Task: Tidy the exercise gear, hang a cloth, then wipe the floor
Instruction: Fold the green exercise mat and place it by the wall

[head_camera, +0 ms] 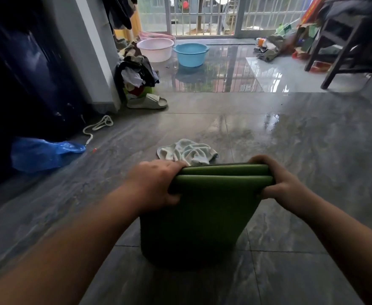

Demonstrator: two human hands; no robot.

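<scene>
A glossy grey tiled floor [301, 150] fills the view, running back to a barred gate [202, 16] at the far end. Along the left stands a dark, shiny bulk, with a blue plastic bag [42, 154] lying at its foot and a white cord [98, 125] coiled on the tiles just beyond. A dark wooden chair [339, 40] sits at the far right. The green exercise mat [205, 216], folded into layers, hangs upright in the middle foreground, its lower end close to the floor; whether it touches cannot be told. The left hand [156, 183] clamps the mat's top left corner with fingers curled over the folded edge, and the right hand [277, 179] grips the top right corner the same way. A pile of clothes [136, 71] leans against the pillar, with a blue basin [190, 54] and a pink basin [155, 49] farther back. A crumpled white cloth [187, 151] lies on the tiles just beyond the mat, and a pale slipper [147, 101] rests below the clothes
</scene>
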